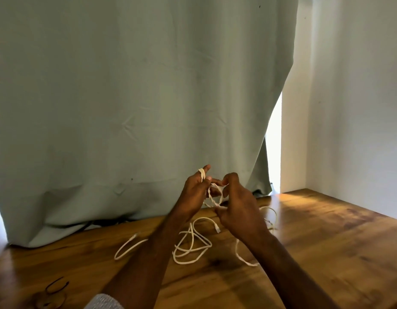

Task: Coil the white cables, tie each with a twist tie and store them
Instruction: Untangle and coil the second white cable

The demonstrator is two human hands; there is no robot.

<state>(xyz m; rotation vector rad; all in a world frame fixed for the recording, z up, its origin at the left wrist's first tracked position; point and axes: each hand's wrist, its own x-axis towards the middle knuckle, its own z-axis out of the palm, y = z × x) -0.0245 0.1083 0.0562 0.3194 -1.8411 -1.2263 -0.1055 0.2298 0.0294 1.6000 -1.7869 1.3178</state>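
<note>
A pale sleeve cuff (pixel 103 301) sits nearest the lens, beside dark loops, perhaps twist ties (pixel 56 284), too blurred to tell. Above the wooden table (pixel 326 241), the left hand (pixel 194 195) has white cable (pixel 215 196) wrapped over its raised fingers, which curl round the strands. The right hand (pixel 240 210), just beside it, pinches the small loop hanging between them. The loop's long axis runs roughly upright, closer to the right hand. Loose cables (pixel 191 244) lie on the table below both hands.
</note>
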